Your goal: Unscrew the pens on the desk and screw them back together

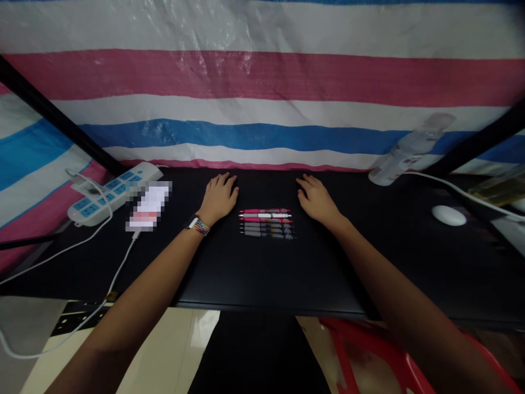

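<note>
Several pens point(266, 224) lie side by side on the black table point(262, 273), pointing left and right. The ones at the back are pink and white, and those nearer the front are grey and clear. Left of the pens, my left hand point(219, 198) rests palm down with its fingers spread, holding nothing. A watch with a patterned band point(199, 225) is on that wrist. To the right of the pens, my right hand point(315, 198) also lies flat on the table, fingers apart and nothing in it. Neither hand touches the pens.
At the left are a white power strip point(115, 194) and a phone with a blurred screen point(150, 206), with white cables. A clear bottle point(410, 150) and a white oval object point(448, 215) stand at the right. Striped sheeting point(262, 76) hangs behind; a red chair point(369, 350) is below.
</note>
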Action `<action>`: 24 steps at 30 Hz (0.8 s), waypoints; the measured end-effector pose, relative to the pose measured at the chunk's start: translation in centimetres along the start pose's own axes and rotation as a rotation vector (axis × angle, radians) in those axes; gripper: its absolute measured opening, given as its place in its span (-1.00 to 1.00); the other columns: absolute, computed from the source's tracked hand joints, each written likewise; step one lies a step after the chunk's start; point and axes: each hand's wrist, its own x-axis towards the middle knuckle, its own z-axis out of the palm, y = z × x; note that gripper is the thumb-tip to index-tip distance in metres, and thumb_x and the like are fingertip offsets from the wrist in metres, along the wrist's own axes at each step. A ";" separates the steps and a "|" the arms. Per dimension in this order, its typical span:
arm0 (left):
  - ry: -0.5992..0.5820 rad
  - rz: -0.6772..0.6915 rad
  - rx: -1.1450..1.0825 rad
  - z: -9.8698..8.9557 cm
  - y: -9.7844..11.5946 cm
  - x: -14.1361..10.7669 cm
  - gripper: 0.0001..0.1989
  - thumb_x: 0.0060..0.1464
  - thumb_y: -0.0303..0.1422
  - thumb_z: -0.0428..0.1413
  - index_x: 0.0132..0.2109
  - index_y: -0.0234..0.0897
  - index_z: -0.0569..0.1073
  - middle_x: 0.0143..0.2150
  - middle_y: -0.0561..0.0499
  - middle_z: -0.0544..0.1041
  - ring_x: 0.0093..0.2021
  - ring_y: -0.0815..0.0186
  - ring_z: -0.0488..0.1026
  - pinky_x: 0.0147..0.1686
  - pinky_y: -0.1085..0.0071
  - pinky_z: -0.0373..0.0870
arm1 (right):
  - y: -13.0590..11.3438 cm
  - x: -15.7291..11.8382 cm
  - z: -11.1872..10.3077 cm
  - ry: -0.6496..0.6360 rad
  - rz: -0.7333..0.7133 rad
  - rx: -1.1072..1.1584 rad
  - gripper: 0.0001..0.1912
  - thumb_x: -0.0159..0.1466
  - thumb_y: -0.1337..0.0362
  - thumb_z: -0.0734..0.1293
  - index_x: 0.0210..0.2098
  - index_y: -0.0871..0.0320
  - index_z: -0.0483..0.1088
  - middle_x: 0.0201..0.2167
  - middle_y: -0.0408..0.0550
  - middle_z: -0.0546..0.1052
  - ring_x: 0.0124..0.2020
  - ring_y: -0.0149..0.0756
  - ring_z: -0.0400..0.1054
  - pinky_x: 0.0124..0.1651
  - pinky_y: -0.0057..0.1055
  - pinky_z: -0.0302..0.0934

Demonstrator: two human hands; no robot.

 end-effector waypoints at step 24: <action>0.065 -0.003 -0.145 0.1 -0.3 0.2 -0.55 0.43 -0.27 0.06 0.33 -0.26 0.59 0.45 -0.28 0.54 0.50 -0.16 0.41 0.52 -0.22 0.29 | 0.4 0.0 0.0 0.000 0.016 0.091 -0.41 0.49 0.36 0.22 0.44 0.28 0.51 0.56 0.27 0.41 0.64 0.24 0.19 0.66 0.30 0.07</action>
